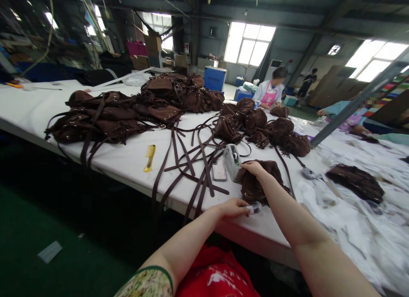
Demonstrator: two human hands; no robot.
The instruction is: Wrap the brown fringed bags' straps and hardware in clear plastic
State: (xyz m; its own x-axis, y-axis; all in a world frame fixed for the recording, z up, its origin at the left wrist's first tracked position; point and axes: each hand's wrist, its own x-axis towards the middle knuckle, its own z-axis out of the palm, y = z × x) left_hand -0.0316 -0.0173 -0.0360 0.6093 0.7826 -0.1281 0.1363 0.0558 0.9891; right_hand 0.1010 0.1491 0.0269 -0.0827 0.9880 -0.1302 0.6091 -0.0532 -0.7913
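My right hand point(252, 167) rests on top of a brown fringed bag point(260, 182) near the front of the white table point(128, 160), fingers curled over its upper edge. Beside it stands a white tape dispenser point(232, 160). My left hand point(231, 208) lies at the table's front edge and pinches a small pale tag or piece of tape point(254, 209) between fingers and thumb. Loose brown straps point(191, 160) spread out to the left of the dispenser.
Piles of brown bags point(108, 113) and more bags point(271, 131) cover the table's far side. A yellow comb point(149, 157) lies left. White wrapping paper point(358, 229) and another fringed bag point(354, 182) lie right. A person in pink point(271, 94) works across the table.
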